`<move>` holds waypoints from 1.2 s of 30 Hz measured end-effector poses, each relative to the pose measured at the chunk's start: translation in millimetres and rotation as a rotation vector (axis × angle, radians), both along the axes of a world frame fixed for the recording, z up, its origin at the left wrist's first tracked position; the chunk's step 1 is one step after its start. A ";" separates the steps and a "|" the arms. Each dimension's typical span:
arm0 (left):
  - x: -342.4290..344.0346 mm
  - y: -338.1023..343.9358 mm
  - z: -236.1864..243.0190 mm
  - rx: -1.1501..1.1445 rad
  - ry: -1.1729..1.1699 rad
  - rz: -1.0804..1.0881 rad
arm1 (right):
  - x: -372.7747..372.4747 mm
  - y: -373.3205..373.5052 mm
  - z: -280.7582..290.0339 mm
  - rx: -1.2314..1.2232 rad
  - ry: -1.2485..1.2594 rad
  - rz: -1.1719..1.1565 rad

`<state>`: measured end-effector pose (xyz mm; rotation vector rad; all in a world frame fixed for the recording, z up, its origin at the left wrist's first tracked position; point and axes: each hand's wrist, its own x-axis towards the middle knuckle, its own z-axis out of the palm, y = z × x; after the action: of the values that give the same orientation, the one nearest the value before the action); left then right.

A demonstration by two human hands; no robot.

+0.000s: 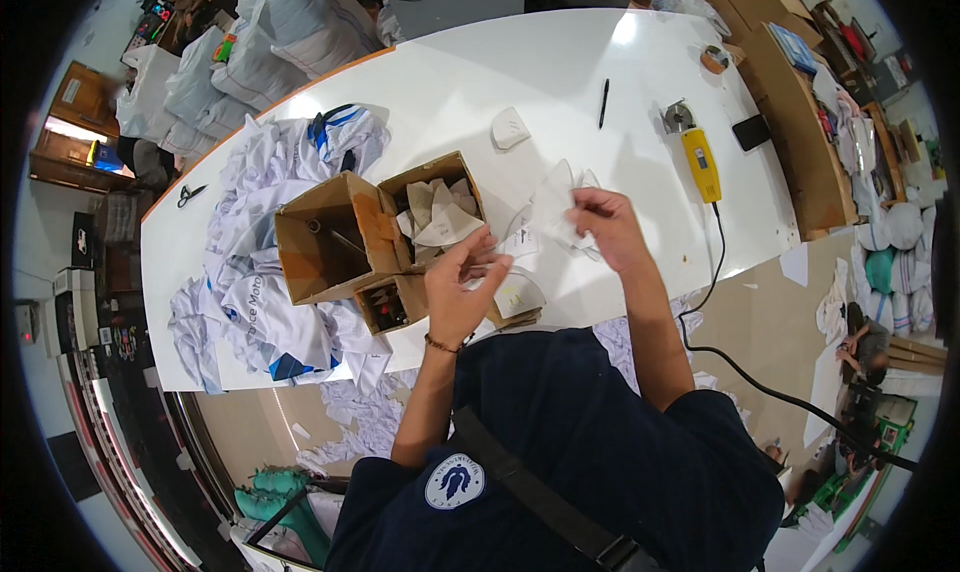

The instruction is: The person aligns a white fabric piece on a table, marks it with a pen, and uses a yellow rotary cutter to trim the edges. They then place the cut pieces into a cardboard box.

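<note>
My right hand (pixel 608 228) is closed in a pinch on a thin white cut piece (pixel 552 204) with a pointed top; paper or cloth, I cannot tell. To its left, my left hand (pixel 462 280) has its thumb and fingers apart, with nothing visible between them. Another white piece (pixel 519 242) with a small dark mark lies between the hands. Just beyond the left hand stands an open cardboard box (pixel 467 169) holding several pale cut pieces (pixel 446 224). A rounded white piece (pixel 519 294) rests on a small stack beside the left wrist.
An empty-looking cardboard box (pixel 330 242) and a smaller one (pixel 385 307) stand left, beside heaped white-and-blue garments (pixel 245 207). Scissors (pixel 190 195) lie far left. A loose white piece (pixel 510 129), pen (pixel 604 104), yellow corded rotary cutter (pixel 700 162), phone (pixel 751 133) and tape roll (pixel 714 60) lie beyond.
</note>
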<state>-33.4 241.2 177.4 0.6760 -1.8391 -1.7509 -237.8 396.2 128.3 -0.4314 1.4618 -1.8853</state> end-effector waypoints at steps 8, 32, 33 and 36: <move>0.3 -27.3 17.4 -0.229 -0.128 0.137 | 17.4 -33.6 -14.2 0.236 0.202 0.205; -35.9 9.0 -107.7 -0.537 -0.320 -0.274 | -62.3 5.6 -118.0 0.940 0.881 0.070; -39.0 9.7 -117.9 -0.533 -0.371 -0.283 | -65.3 4.3 -111.6 0.879 0.777 0.081; -51.1 19.5 -129.1 -0.601 -0.492 -0.296 | -67.2 2.7 -89.8 0.634 0.650 0.000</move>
<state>-84.5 260.8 48.3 0.6399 -2.7515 -1.1238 -305.0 398.9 38.5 -0.7624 2.3634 -1.2071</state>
